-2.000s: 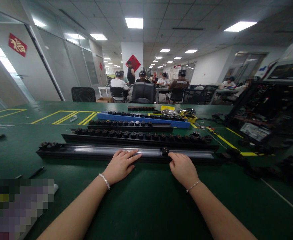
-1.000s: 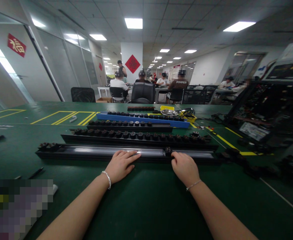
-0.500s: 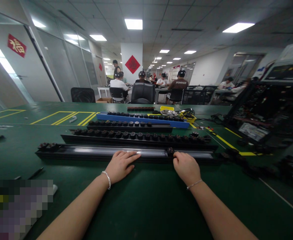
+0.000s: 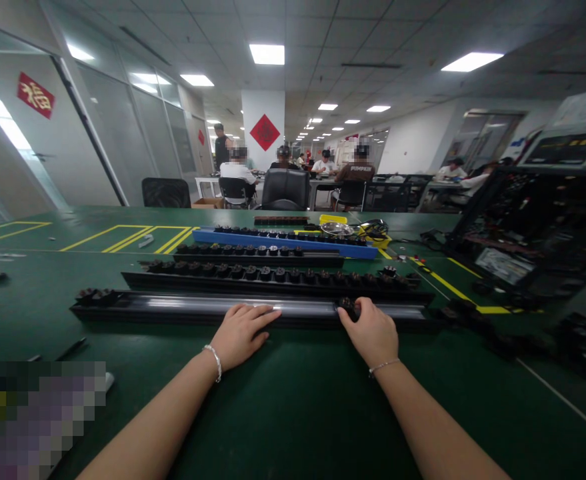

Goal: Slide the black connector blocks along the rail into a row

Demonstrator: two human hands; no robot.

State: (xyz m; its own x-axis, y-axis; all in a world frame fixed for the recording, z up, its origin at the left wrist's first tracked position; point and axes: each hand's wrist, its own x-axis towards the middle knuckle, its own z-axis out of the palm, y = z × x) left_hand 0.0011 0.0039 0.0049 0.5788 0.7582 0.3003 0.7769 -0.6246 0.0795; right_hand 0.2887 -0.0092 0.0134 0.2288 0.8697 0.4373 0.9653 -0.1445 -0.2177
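Observation:
Across the green table in front of me lies a long black channel [image 4: 137, 315] with a shiny strip along its inside. My left hand [image 4: 243, 335] rests on its near edge, fingers stretched out over the strip and holding nothing. Farther right, my right hand [image 4: 373, 332] has its thumb and forefinger around a small round black socket-like part [image 4: 346, 306] sitting in the channel. Fingers partly hide that part. Two similar black parts [image 4: 95, 297] sit at the channel's left end.
Behind it lie a second black channel [image 4: 197, 279] and a blue channel [image 4: 293, 243], each carrying a row of black parts. An open-framed machine [image 4: 527, 220] stands at right. Dark clutter [image 4: 585, 337] lies near it. People sit at tables beyond.
My right hand has shifted its grip: thumb and forefinger are now apart around the black part, where before the fingers were curled beside it. My left hand has stayed put.

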